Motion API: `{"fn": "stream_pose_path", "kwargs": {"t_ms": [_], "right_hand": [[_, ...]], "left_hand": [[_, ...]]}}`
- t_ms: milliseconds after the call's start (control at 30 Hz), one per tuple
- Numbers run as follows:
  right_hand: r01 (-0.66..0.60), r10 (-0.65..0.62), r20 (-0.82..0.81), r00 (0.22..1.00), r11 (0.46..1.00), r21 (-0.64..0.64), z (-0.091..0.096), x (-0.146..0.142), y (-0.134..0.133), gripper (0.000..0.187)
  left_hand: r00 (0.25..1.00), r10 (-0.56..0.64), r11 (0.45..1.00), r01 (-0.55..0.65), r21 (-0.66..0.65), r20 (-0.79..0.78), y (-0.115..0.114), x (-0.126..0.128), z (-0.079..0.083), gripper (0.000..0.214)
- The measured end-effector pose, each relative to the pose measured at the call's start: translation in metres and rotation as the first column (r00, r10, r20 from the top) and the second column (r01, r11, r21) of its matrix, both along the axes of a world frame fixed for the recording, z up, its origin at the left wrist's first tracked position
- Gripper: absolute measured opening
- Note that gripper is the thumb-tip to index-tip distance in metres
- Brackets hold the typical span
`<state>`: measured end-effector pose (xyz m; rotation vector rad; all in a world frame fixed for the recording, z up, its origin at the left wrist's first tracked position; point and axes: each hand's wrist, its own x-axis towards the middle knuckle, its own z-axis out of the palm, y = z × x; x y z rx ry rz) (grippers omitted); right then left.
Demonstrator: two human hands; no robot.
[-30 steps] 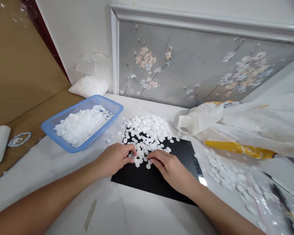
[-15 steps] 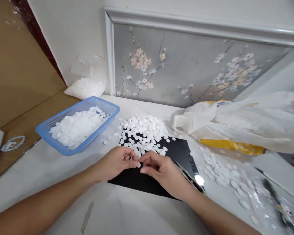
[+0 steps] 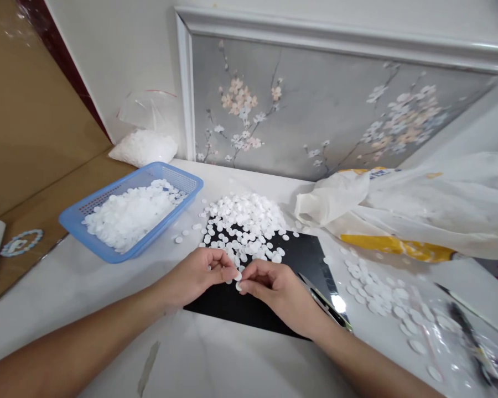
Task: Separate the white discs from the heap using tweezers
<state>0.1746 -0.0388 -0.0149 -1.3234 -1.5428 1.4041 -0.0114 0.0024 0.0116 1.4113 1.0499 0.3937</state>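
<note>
Over the black board my two hands meet almost fingertip to fingertip. My left hand pinches a small white disc between thumb and index finger. A second white disc sits at the tips of my right hand, whose thumb and index finger are closed on it. The two discs are very close; whether they touch or stick together I cannot tell. Just behind the hands, a loose pile of similar white discs spreads over the board's far edge onto the table.
On the left a blue basket holds many white pieces, with a filled clear bag behind it. Scissors lie beside my right wrist. More discs, a white plastic bag and a tweezer-like tool are on the right.
My right fingers have closed in on the left fingertips and now hold a white disc. Two discs show between the hands where one showed before.
</note>
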Motion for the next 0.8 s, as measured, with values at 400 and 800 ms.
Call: {"fn": "stream_pose_path", "kwargs": {"t_ms": [400,800], "right_hand": [[-0.019,0.021,-0.053,0.998,0.999,0.029,0.0062,-0.0006,-0.0008,0.021],[-0.05,0.016,-0.249,0.968,0.99,-0.131,0.0067,-0.0005,-0.0013,0.04]], "left_hand": [[0.997,-0.078,0.991,0.079,0.108,-0.018,-0.0025,0.002,0.0002,0.026],[0.998,-0.059,0.997,0.059,0.046,0.013,-0.0048,0.001,0.0071,0.026]]}}
